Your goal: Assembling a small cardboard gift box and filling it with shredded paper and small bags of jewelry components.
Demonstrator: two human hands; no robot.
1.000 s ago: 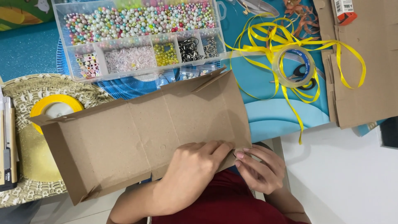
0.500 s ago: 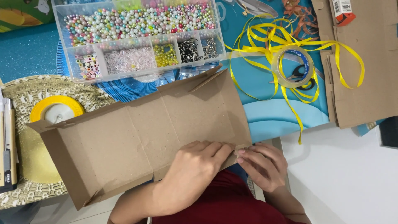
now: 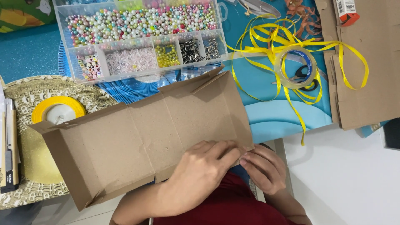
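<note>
Since the earlier frames the cardboard box blank [image 3: 141, 146] has slid slightly toward the person and rotated a little; both hands have stayed at its near right corner, and the yellow ribbon spool [image 3: 58, 111] now shows more fully past the blank's far left edge.

Left hand [image 3: 200, 171]: lies palm-down on the blank's near right panel, fingers [image 3: 221, 152] pressed narrow against the corner. Right hand [image 3: 263, 168]: fingertips pinched on the corner edge from outside. Both appear to grip the cardboard flap; the exact contact is hidden under the left hand.

Blank position: flat and open on the counter [image 3: 341, 179], near edge over the person's lap, side flaps partly raised.

Risk, as a judgement: the corner flap could crease off its score line or tear if it is pinched unevenly. The blank's far edge lies just beside the bead organiser [image 3: 141, 37]; a push forward could nudge it.

Containers: the clear organiser has one long compartment of mixed pastel beads, then smaller ones with cube beads, pale pink pieces, yellow beads and dark metal clasps. A clear tape roll [image 3: 296, 68] sits amid loose yellow ribbon [image 3: 266, 46], with scissors showing through its centre.
</note>
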